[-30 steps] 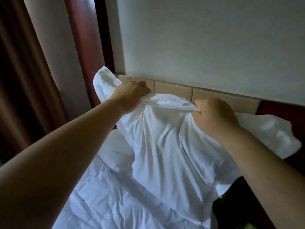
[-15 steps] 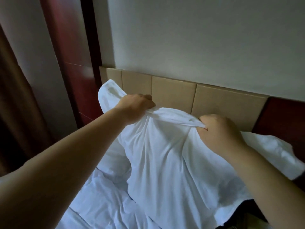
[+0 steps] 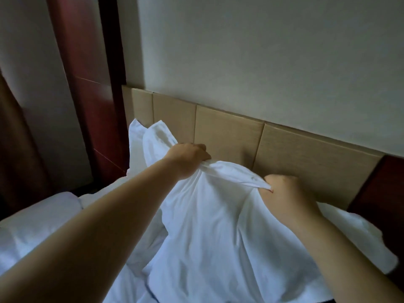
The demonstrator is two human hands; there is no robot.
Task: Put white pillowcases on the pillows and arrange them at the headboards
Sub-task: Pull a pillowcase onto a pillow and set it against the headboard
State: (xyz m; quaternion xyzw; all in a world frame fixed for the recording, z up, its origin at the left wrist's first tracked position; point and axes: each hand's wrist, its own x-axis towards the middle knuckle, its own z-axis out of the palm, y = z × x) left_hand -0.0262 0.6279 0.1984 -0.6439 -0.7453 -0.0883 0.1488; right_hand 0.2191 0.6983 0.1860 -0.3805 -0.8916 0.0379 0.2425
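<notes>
The left grip (image 3: 188, 159) and the right grip (image 3: 286, 193) each clench a fold of the upper edge of the white pillowcase (image 3: 209, 226), which hangs at centre view above the bed (image 3: 39, 219), just in front of the headboard (image 3: 306, 154) at 12 to 2 o'clock. Risk: each side holds only a small bunch of cloth, so a hard shake can pull it free and drop the load toward 6 o'clock. Pillow seating inside cannot be determined; a bunched fill leaves the 10 o'clock corner slack.
</notes>
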